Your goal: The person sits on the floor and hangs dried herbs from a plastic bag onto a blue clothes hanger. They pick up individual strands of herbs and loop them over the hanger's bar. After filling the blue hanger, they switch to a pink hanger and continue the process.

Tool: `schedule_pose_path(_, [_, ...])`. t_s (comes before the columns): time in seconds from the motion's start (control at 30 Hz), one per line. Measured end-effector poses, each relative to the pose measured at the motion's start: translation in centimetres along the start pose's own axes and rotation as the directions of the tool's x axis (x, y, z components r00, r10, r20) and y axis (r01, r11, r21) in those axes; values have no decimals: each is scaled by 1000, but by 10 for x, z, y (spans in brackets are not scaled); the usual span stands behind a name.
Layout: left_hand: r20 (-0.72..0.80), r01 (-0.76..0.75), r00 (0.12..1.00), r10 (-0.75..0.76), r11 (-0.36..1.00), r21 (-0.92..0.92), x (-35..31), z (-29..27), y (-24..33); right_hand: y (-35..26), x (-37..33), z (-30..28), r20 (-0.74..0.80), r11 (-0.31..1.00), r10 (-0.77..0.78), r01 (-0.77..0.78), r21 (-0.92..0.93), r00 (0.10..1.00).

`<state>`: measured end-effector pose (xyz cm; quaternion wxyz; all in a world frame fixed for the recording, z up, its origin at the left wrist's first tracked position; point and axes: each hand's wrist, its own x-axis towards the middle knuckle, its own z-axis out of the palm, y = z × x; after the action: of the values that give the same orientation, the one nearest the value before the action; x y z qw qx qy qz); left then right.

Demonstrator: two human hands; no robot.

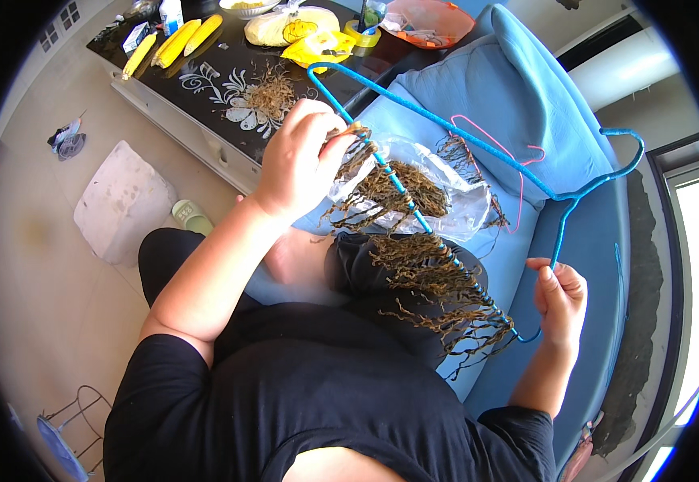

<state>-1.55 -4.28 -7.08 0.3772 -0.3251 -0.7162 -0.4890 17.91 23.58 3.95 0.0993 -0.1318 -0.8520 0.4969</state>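
Observation:
A blue clothes hanger (494,154) is held at a slant over my lap, its hook toward the right. Dark brown, shrivelled dried strips (438,271) hang in rows along its straight bar; their exact kind is unclear. My left hand (301,165) pinches a bunch of these strips against the upper end of the bar. Closed round the hanger's other sloping arm, near the lower corner, is my right hand (562,301). Beneath the bar, a clear plastic bag (471,217) lies open on the sofa with more tangled strips inside.
A pink hanger (520,193) with dark strips rests on the blue sofa (478,88). The black table (205,56) bears corn cobs (177,44), a loose brown pile (271,94), a yellow bag (319,48) and an orange basin (434,22). On the floor are a pale stool (120,201) and a green slipper (192,217).

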Motion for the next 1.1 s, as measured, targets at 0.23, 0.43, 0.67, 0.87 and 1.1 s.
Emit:
schedule_pose_path(0.23, [74, -2, 997, 10, 995, -96, 7, -8, 23, -11, -6, 15, 85, 995, 64, -57, -82, 994])
schedule_pose_path(0.43, [-111, 62, 988, -108, 934, -352, 13, -13, 11, -8, -6, 14, 48, 995, 57, -53, -86, 997])
schedule_pose_path(0.67, [158, 288, 839, -520, 179, -941, 21, -21, 15, -5, -5, 13, -9, 994, 62, -62, -92, 998])
schedule_pose_path(0.87, [396, 269, 804, -443, -323, -907, 25, -25, 6, 3, -4, 8, -59, 995, 68, -72, -68, 996])
schedule_pose_path(1.1, [170, 495, 813, -556, 508, -705, 32, -9, 27, 15, -6, 2, -141, 992, 5, -23, -122, 990])
